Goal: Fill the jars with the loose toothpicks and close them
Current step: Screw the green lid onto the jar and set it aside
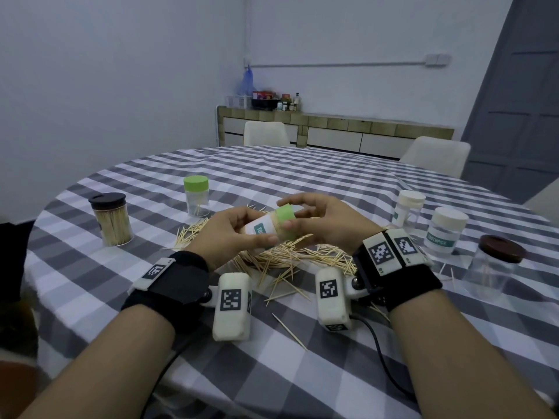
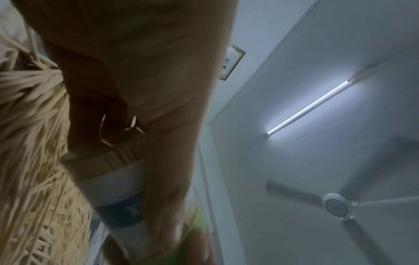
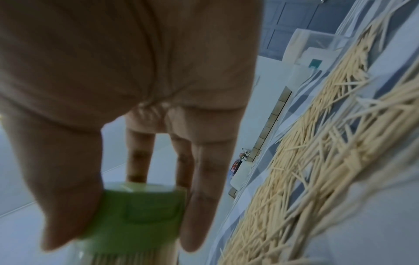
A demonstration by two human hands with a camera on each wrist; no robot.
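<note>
Over the pile of loose toothpicks [image 1: 290, 255] I hold a tilted jar [image 1: 261, 229] with a white label, packed with toothpicks. My left hand [image 1: 242, 234] grips the jar's body. My right hand [image 1: 292, 214] pinches its green lid [image 1: 284, 220] between thumb and fingers at the jar's mouth. In the right wrist view the green lid [image 3: 140, 211] sits between my thumb [image 3: 68, 197] and fingers [image 3: 204, 206], with toothpick ends showing just below it. The left wrist view shows the jar [image 2: 113, 179] against my left hand [image 2: 136, 89], with the pile [image 2: 29, 143] beside it.
On the checked tablecloth [image 1: 302, 176] stand a near-empty green-lidded jar [image 1: 196, 196] and a full black-lidded jar [image 1: 111, 219] at the left. Two white-lidded jars [image 1: 406, 211] [image 1: 444, 231] and a clear brown-lidded jar [image 1: 493, 267] stand at the right. Stray toothpicks [image 1: 289, 329] lie near me.
</note>
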